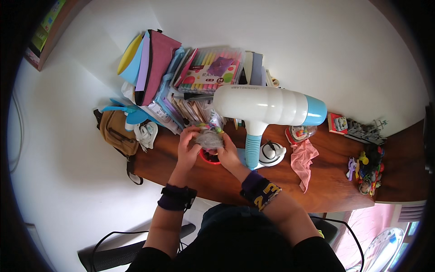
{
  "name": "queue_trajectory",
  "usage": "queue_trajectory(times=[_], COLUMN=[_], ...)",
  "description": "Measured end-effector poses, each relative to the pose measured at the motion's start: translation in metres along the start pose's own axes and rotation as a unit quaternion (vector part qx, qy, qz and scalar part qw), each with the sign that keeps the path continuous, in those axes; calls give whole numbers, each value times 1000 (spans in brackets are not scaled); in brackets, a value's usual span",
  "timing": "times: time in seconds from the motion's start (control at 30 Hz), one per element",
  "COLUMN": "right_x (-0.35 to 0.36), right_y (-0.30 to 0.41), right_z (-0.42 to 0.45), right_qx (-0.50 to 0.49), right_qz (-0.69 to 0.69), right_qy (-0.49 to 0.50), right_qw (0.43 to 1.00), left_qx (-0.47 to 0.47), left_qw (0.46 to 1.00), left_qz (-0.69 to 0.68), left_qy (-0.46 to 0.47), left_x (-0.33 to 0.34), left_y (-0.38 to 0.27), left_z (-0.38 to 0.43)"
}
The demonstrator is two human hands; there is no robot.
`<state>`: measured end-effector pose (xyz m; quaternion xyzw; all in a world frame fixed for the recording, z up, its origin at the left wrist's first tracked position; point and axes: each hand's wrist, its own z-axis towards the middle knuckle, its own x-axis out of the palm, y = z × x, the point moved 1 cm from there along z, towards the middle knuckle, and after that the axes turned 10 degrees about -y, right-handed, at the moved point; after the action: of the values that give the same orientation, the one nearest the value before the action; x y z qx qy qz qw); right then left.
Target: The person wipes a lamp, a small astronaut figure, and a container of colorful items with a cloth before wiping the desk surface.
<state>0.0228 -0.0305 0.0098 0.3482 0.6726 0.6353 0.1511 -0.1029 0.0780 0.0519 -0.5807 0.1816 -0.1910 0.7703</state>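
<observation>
Both my hands are raised over a wooden desk point(217, 183), left of the lamp's neck. A small crumpled bundle point(209, 139), greyish and clear like plastic wrap with some colour at its top edge, is held between them. My left hand point(189, 144) grips its left side, and my right hand point(229, 151) grips its right side. Directly beneath the hands, a round red container point(211, 159) with dark contents shows only in part. What the bundle holds cannot be told.
A white and blue desk lamp point(268, 105) looms to the right. Behind stand books, a marker set point(214, 73) and a pink pouch point(159, 64). A brown bag point(117, 132) lies left. Rightward are a pink cloth point(304, 163), a clear jar point(300, 133) and small toys point(368, 171).
</observation>
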Motion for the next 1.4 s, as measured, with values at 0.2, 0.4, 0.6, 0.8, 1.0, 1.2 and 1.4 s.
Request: queue_trajectory(times=[0.2,0.4,0.6,0.8,1.0,1.2,1.4], right_x=[-19,-25,-21,-25,-31,-45,-37], right_y=[-58,-40,20,10,-10,-53,-26], right_z=[0,-4,-20,-28,-24,-7,-29], right_qx=[15,13,-10,-154,-144,-166,-163], right_qz=[-144,-349,-530,-465,-409,-455,-391], right_qy=[-16,-20,23,-54,-87,-70,-99], right_qw=[989,937,848,870,897,872,900], left_qx=[11,-42,150,198,178,192,287], left_qw=[1000,999,948,923,932,952,848], left_qz=[22,22,281,330,304,239,435], left_qy=[-13,-18,6,7,-77,10,92], left_x=[8,10,20,23,32,57,55], left_y=[35,67,49,43,6,15,31], left_z=[-22,-32,-19,-21,-25,-13,-6])
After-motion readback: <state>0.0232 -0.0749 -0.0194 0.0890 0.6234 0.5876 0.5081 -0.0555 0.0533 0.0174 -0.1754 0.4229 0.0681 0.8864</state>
